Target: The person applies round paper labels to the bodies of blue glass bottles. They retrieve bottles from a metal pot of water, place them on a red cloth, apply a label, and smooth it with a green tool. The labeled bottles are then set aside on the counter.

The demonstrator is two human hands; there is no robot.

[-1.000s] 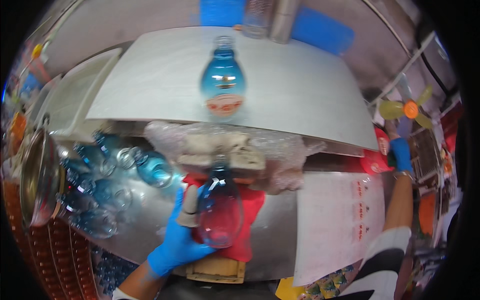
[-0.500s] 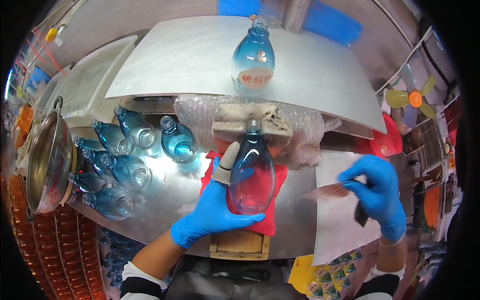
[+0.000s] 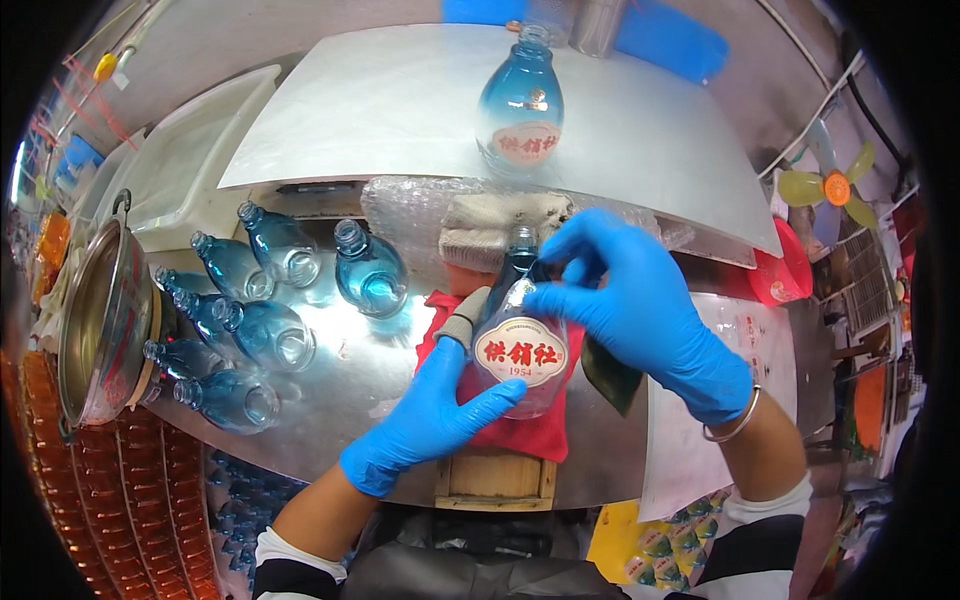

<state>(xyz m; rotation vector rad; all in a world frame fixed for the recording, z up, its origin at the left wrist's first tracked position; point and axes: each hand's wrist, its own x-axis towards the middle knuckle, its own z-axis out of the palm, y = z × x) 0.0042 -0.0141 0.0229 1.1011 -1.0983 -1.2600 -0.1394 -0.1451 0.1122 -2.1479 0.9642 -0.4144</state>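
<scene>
The bottle [image 3: 503, 303] lies over the cloth [image 3: 548, 437] — neck at 12 o'clock, base at 6. The left hand [image 3: 415, 415], nearer the base, grips it from 8 o'clock. The right hand [image 3: 640, 305] curls its fingers at the shoulder, label [image 3: 520, 355] toward 6 o'clock from them — pinch undeterminable.

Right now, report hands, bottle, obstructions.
Left hand holds bottle. Right hand at label, partly covering bottle's shoulder. Dark green piece beneath. Blue bottles at left.
</scene>
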